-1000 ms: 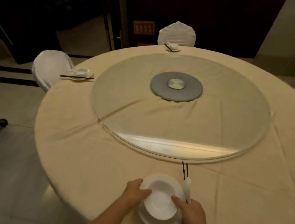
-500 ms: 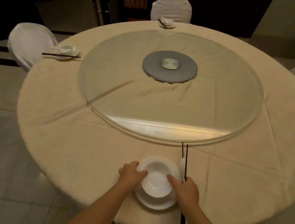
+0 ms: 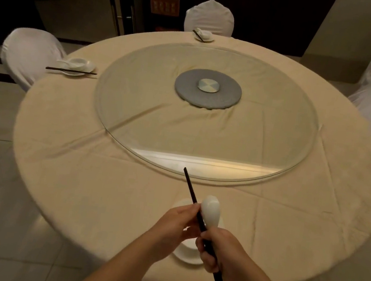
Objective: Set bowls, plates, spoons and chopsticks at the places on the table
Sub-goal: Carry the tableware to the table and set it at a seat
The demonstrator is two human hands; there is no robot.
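I am gripping the dark slender chopsticks [image 3: 197, 208] and white ceramic spoon [image 3: 210, 210] in my right hand [image 3: 220, 252], my left hand [image 3: 175, 224] pinching them above the white stacked plate and bowl [image 3: 187, 252] on the counter [image 3: 82, 174]; next I judge they need laying beside it.

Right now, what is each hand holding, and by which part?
The right hand grips the dark chopsticks at mid-length, along with the white spoon by its handle. The left hand pinches the chopsticks further up.

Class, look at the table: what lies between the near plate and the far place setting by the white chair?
In the head view, between the near plate and the far setting lies the glass turntable with its grey hub.
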